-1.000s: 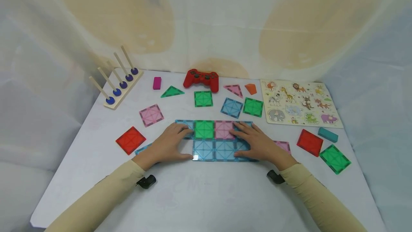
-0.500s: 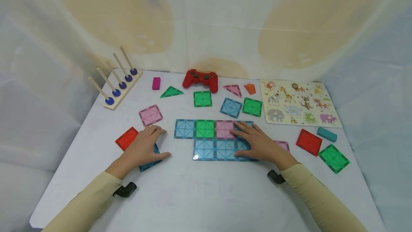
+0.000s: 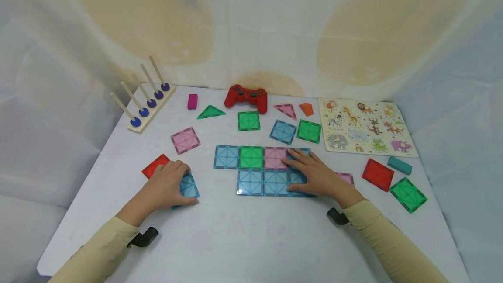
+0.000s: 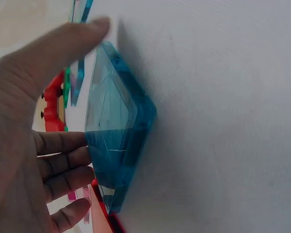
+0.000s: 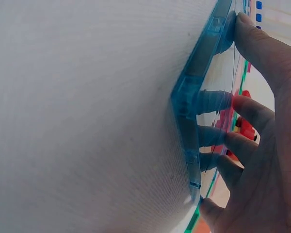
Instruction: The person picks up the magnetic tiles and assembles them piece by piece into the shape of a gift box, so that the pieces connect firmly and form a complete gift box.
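I log one left hand (image 3: 163,189), fingers parted wide about a blue tile (image 3: 189,185) left of the tile panel (image 3: 259,178); one right hand (image 3: 312,174), fingers spread ungripping upon that panel.

the tiles (image 3: 250,181) look like glossy, see-through plastic, the peg stand (image 3: 152,112) like matt wood.

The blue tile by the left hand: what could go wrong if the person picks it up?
The left hand is round the blue tile, and a red tile lies very close, so the fingers might bump the red one. In the left wrist view the thumb isn't clearly touching the blue tile, so it could slip. The right hand rests on the tile block; a push might shift it.
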Demonstrator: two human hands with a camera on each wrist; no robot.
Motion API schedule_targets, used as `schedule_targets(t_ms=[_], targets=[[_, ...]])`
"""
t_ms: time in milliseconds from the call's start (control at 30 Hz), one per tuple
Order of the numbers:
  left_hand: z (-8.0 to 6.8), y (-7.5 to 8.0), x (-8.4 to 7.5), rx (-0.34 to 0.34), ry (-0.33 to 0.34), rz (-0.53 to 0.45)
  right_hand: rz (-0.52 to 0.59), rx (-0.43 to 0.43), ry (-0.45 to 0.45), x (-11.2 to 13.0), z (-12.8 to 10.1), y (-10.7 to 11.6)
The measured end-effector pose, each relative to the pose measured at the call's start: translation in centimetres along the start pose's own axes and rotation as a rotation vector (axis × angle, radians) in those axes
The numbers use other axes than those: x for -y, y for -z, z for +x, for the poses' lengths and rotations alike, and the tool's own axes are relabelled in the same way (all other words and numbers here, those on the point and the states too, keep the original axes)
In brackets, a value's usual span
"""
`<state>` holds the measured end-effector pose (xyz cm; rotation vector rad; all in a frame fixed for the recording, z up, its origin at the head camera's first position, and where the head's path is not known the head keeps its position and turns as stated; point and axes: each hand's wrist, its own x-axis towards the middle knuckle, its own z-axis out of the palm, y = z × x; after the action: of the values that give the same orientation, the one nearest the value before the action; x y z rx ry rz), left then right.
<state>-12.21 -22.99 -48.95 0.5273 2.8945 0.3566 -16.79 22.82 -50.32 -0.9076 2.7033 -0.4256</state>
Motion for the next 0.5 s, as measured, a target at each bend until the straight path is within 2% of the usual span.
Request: schedule_targets(t_ms=[300, 500], targets=[[1.0, -0.7, -1.1, -0.055, -0.098, -0.017, -0.001, 0.009, -0.011, 0.0, 0.0, 0.0], [2.3, -1.4, -3.1, -0.076, -0.158, -0.060, -0.005, 0.008, -0.011, -0.1, 0.0, -0.1]])
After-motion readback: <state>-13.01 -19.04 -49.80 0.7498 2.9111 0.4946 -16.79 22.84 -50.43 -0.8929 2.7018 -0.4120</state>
